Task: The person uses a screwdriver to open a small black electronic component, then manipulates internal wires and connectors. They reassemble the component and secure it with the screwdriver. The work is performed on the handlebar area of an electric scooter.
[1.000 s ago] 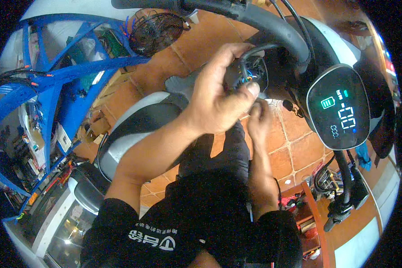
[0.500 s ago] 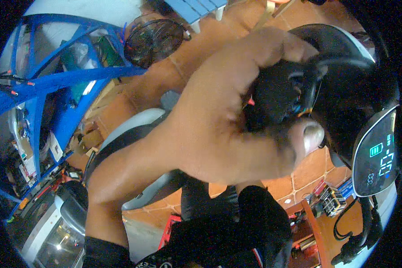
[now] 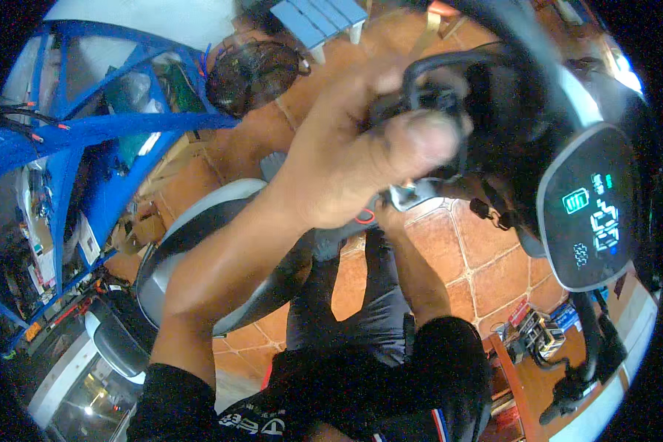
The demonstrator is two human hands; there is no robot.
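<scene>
My left hand [image 3: 346, 151] reaches up across the middle, its thumb pressed over a black plastic part with a looped cable [image 3: 443, 99]. Its other fingers curl behind that part, mostly out of sight. Lower down, beneath the left hand, my right hand [image 3: 399, 215] shows only in part, its fingers hidden. A small glossy silvery piece [image 3: 414, 194] and a red loop [image 3: 365, 216] lie close to the right hand; I cannot tell whether it holds either. On the right a lit oval display [image 3: 591, 210] faces me, beside the dark body the left hand is working at.
A blue metal frame [image 3: 118, 132] with shelved goods fills the left. Behind stand a round fan [image 3: 254, 77] and a blue slatted stool [image 3: 319, 22]. A grey and black seat [image 3: 199, 243] is below my left forearm. Small boxes [image 3: 534, 324] sit on a wooden surface at lower right.
My left hand has drawn back to the left and away from me no longer fills the middle. My right forearm and part of the hand now show. The display appears further left, more face-on.
</scene>
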